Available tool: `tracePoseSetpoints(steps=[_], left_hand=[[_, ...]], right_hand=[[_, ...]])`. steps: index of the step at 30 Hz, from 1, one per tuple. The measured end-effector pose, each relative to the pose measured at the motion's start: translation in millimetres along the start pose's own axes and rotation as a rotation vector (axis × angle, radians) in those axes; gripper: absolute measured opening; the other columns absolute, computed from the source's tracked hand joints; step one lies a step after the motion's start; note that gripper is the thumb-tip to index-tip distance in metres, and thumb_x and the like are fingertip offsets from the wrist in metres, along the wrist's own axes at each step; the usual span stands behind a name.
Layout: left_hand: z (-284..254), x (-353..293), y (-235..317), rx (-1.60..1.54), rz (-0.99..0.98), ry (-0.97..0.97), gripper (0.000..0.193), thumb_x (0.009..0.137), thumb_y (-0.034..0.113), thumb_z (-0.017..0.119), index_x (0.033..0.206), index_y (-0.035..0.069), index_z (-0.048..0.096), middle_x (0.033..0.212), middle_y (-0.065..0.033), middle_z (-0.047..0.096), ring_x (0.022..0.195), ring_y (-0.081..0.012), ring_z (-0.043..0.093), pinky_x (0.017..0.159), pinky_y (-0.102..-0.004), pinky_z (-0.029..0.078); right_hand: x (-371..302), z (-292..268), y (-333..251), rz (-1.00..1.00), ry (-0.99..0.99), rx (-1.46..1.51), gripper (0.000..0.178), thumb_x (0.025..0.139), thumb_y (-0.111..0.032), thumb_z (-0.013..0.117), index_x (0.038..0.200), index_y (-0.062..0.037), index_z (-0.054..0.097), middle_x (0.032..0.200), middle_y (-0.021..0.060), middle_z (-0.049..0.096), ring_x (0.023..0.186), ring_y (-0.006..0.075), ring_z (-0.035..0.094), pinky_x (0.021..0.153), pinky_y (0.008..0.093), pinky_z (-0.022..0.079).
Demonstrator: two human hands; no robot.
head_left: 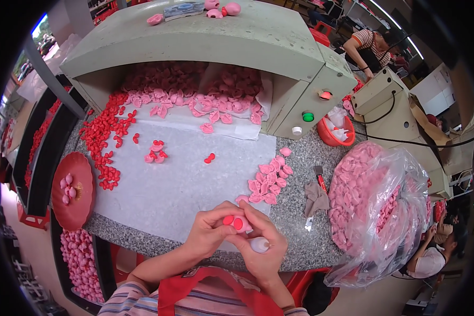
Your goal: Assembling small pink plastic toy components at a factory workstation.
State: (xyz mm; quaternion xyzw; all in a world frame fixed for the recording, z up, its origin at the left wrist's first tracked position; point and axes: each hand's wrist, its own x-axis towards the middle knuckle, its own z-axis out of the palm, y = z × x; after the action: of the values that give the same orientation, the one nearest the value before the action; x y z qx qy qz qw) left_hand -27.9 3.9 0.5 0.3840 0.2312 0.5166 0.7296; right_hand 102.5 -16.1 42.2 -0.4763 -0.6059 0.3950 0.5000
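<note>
Near the table's front edge both my hands meet around a small pink toy part (243,223) with two red, flat oval ends. My left hand (210,231) is closed, its thumb and fingers pinching the part from the left. From the other side the fingers of my right hand (266,242) also hold it. Against the right palm rests a small white squeeze bottle (259,244) with a thin tip. Just beyond the right hand lies a pile of pink hollow shell pieces (268,181). A red double-ended piece (209,158) lies farther off on the white sheet (174,189).
A grey-green machine housing (195,47) stands at the back, pink pieces in its opening. Many red pieces (102,142) lie left, above a red dish (72,184). At right are a grey cloth (316,198), a brush (320,176), a bag of pink pieces (358,195) and a red basket (326,134).
</note>
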Motion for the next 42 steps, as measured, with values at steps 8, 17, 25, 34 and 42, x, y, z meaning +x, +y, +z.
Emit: tracePoseSetpoints(steps=[8, 17, 25, 34, 42], left_hand=[[4, 1, -3, -0.396, -0.039, -0.054, 0.024, 0.084, 0.010, 0.056, 0.106, 0.000, 0.054, 0.097, -0.0043, 0.051, 0.093, -0.0149, 0.050, 0.077, -0.0290, 0.043], [5, 2, -6, -0.352, -0.012, -0.043, 0.025, 0.082, 0.009, 0.058, 0.105, 0.000, 0.054, 0.095, -0.0057, 0.053, 0.090, -0.0149, 0.053, 0.074, -0.0292, 0.045], [7, 5, 25, 0.234, -0.016, 0.085, 0.029, 0.073, -0.004, 0.064, 0.101, -0.001, 0.057, 0.093, -0.0105, 0.055, 0.085, -0.0165, 0.058, 0.069, -0.0254, 0.051], [1, 1, 24, 0.084, 0.002, 0.053, 0.026, 0.075, -0.005, 0.061, 0.100, 0.001, 0.062, 0.102, -0.0117, 0.052, 0.094, -0.0180, 0.052, 0.079, -0.0277, 0.045], [1, -2, 20, -0.010, -0.020, 0.033, 0.021, 0.077, -0.003, 0.058, 0.097, 0.001, 0.063, 0.102, -0.0109, 0.050, 0.096, -0.0183, 0.049, 0.084, -0.0301, 0.039]], right_hand=[[-3, -1, 1, 0.141, 0.111, 0.400, 0.022, 0.069, 0.009, 0.064, 0.086, 0.0012, 0.052, 0.114, 0.0251, 0.051, 0.091, 0.0192, 0.059, 0.057, 0.0223, 0.052], [-5, -1, 11, 0.136, 0.136, 0.402, 0.017, 0.070, 0.008, 0.064, 0.082, 0.0039, 0.054, 0.108, 0.0279, 0.053, 0.083, 0.0187, 0.060, 0.056, 0.0240, 0.052], [5, -17, -1, 0.409, 0.104, 0.547, 0.019, 0.073, 0.009, 0.060, 0.091, 0.0039, 0.057, 0.104, 0.0217, 0.058, 0.088, 0.0177, 0.061, 0.064, 0.0230, 0.052], [-9, -3, 20, 0.137, 0.099, 0.414, 0.034, 0.069, 0.012, 0.060, 0.100, 0.0012, 0.054, 0.112, 0.0280, 0.051, 0.090, 0.0235, 0.059, 0.063, 0.0270, 0.053], [-7, 5, 18, -0.036, 0.159, 0.219, 0.031, 0.064, 0.009, 0.069, 0.092, 0.0012, 0.058, 0.102, 0.0208, 0.059, 0.089, 0.0212, 0.060, 0.066, 0.0253, 0.052]])
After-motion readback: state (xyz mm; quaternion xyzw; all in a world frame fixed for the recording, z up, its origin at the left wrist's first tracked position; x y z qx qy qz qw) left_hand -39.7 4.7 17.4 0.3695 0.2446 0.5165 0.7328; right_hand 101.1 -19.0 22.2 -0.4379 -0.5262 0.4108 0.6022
